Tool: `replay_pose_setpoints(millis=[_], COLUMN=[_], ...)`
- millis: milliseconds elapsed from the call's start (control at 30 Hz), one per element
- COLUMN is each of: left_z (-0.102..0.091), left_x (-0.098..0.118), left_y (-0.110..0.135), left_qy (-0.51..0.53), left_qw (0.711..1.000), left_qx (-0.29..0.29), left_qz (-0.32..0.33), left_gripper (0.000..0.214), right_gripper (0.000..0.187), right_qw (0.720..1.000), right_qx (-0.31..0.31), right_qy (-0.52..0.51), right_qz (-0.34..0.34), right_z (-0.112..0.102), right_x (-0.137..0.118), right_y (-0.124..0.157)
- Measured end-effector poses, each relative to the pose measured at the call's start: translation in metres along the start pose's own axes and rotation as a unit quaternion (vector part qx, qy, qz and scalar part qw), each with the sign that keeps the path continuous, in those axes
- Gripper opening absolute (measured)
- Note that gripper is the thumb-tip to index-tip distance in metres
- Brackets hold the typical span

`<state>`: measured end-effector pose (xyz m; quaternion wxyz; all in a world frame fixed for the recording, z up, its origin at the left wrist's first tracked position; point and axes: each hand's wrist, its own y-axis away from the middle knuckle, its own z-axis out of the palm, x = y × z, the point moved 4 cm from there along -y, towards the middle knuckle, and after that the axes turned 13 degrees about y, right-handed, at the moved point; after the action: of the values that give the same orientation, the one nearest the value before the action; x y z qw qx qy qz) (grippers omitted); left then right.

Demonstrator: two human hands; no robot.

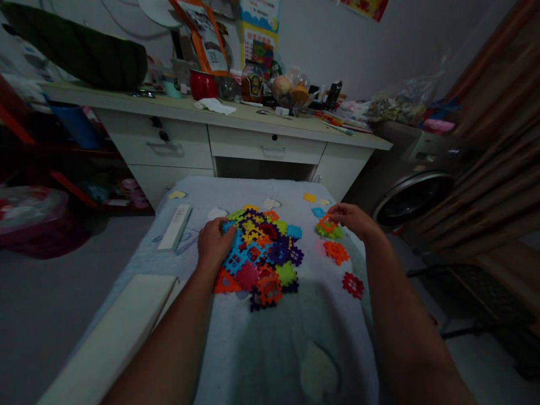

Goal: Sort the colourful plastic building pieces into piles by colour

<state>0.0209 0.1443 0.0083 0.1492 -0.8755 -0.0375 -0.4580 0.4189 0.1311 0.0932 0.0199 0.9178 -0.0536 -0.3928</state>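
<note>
A heap of colourful plastic interlocking tiles (265, 242) with notched edges lies on the bed-like cloth surface. At its left side, my left hand (214, 239) is curled with thumb and fingers against a blue interlocking tile (233, 260); part of the fingers is hidden. My right hand (350, 218) pinches an orange interlocking tile (325, 223), just over a green tile (335, 233) right of the heap. Near it lie a small blue tile (318, 212), a yellow tile (309, 197), an orange-red tile (336, 252) and a red tile (353, 286).
A narrow white box (175, 228) and a larger white slab (122, 315) lie along the left. Beyond the cloth (270, 349) stands a white desk (265, 135) with jars and pens. A washing machine (409, 169) is at the right.
</note>
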Motion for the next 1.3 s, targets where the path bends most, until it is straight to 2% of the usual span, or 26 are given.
replay_pose_setpoints(millis=[100, 233, 533, 733, 833, 933, 1033, 1100, 1200, 1300], left_z=[0.000, 0.001, 0.002, 0.002, 0.002, 0.002, 0.003, 0.003, 0.003, 0.002], left_x=[0.001, 0.001, -0.001, 0.001, 0.001, 0.001, 0.000, 0.000, -0.001, 0.000], left_y=[0.000, 0.000, 0.000, 0.000, 0.000, 0.000, 0.001, 0.001, 0.001, 0.001], left_qy=[-0.005, -0.008, -0.019, -0.013, -0.016, -0.021, -0.025, -0.025, -0.024, -0.018], left_qw=[1.000, 1.000, 1.000, 1.000, 1.000, 1.000, 0.999, 0.999, 1.000, 1.000], left_qx=[0.001, 0.004, 0.004, 0.003, 0.004, 0.006, 0.008, 0.009, 0.010, 0.005], left_qz=[0.002, 0.004, 0.013, 0.016, 0.012, 0.014, 0.021, 0.020, 0.017, 0.015], left_gripper=[0.044, 0.043, 0.044, 0.045, 0.045, 0.045, 0.045, 0.044, 0.043, 0.043], right_gripper=[0.020, 0.022, 0.025, 0.016, 0.013, 0.010, 0.010, 0.012, 0.014, 0.013], right_qw=[0.999, 0.997, 0.992, 0.990, 0.984, 0.974, 0.965, 0.966, 0.968, 0.958], right_qx=[0.015, 0.005, 0.034, 0.041, 0.068, 0.136, 0.172, 0.151, 0.064, -0.010], right_qy=[0.004, -0.013, -0.058, 0.096, 0.149, 0.179, 0.199, 0.205, 0.205, 0.236], right_qz=[0.049, 0.076, 0.108, 0.091, 0.069, 0.040, -0.006, -0.052, -0.129, -0.164], right_z=[-0.008, -0.007, -0.005, -0.006, -0.008, -0.012, -0.005, 0.009, 0.040, 0.073], right_x=[0.030, 0.058, 0.096, 0.099, 0.098, 0.088, 0.062, 0.034, -0.011, -0.046], right_y=[0.021, 0.040, 0.052, 0.050, 0.047, 0.045, 0.040, 0.032, 0.015, -0.005])
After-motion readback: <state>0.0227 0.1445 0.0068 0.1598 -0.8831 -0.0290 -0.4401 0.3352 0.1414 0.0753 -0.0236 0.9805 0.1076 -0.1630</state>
